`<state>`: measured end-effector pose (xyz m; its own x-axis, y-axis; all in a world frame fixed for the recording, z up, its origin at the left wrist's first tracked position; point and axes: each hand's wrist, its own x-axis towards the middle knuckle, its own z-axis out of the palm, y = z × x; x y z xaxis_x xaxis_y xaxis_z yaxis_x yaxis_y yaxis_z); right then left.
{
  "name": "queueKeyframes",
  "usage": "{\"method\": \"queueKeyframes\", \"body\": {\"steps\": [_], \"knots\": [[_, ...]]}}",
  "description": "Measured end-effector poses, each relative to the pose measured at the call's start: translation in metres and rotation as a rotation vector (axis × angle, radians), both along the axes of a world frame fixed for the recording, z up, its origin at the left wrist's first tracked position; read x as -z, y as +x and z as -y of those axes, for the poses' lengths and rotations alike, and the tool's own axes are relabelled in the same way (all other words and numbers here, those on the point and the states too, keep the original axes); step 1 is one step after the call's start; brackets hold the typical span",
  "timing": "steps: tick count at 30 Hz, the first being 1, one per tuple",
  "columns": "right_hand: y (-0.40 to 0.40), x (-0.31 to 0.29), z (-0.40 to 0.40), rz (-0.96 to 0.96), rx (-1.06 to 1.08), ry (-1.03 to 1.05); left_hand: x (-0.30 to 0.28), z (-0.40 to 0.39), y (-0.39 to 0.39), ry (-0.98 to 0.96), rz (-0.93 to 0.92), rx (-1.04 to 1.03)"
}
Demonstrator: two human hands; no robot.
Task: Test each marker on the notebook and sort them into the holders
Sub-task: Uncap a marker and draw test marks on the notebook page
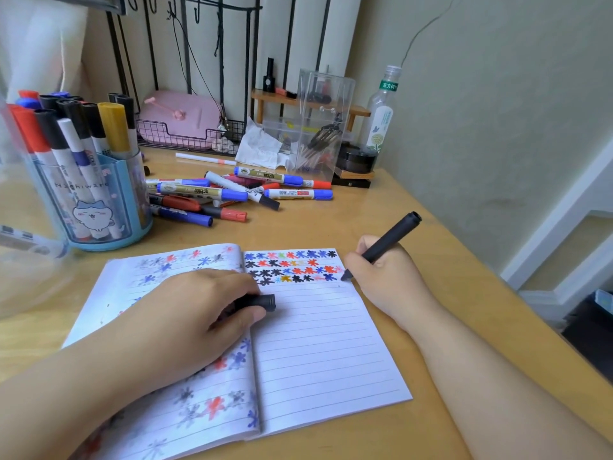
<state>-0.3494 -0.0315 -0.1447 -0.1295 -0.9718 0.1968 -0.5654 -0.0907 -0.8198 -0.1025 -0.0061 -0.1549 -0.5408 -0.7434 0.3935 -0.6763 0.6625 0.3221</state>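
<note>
While the left hand (199,310) lies palm-down across the open notebook (325,343), its fingers curl around a black cap (262,302). The right hand (381,277) pinches a black marker (384,245) — tip touching the right page's edge beside rows of coloured marks, barrel tilted up and away. Loose markers (238,192) lie beside the blue holder (96,200) — behind the notebook.

Right hand (381,273) holds black marker (384,245), tip seemingly touching notebook (331,343); left hand (185,313) grips cap (260,302).
</note>
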Motion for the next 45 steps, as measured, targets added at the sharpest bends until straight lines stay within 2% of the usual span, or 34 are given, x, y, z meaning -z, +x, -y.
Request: {"method": "queueKeyframes", "body": {"steps": [14,17,19,23,25,29,36,42,45], "knots": [[-0.001,0.002,0.001,0.064,0.026,-0.022,-0.003,-0.002,0.0,0.05,0.026,-0.024],[0.002,-0.004,-0.002,0.152,0.026,-0.047,-0.005,-0.004,-0.001,0.038,-0.022,-0.063],[0.007,-0.012,-0.007,0.29,-0.034,-0.059,-0.011,-0.008,-0.005,0.036,-0.094,-0.093],[0.025,-0.029,-0.026,0.548,-0.31,-0.006,-0.019,-0.015,-0.008,0.047,-0.208,-0.131],[0.033,-0.033,-0.032,0.586,-0.388,0.022,-0.019,-0.015,-0.008,0.057,-0.227,-0.13],[0.042,-0.033,-0.037,0.587,-0.41,0.007,-0.016,-0.013,-0.009,0.135,-0.294,-0.082],[0.05,-0.031,-0.043,0.559,-0.453,-0.008,-0.021,-0.02,-0.013,0.085,-0.312,0.013],[0.056,-0.031,-0.045,0.686,-0.412,-0.007,-0.026,-0.027,-0.016,-0.031,-0.267,0.032],[0.058,-0.031,-0.049,0.752,-0.476,0.005,-0.032,-0.032,-0.016,-0.106,-0.245,0.044]]}}
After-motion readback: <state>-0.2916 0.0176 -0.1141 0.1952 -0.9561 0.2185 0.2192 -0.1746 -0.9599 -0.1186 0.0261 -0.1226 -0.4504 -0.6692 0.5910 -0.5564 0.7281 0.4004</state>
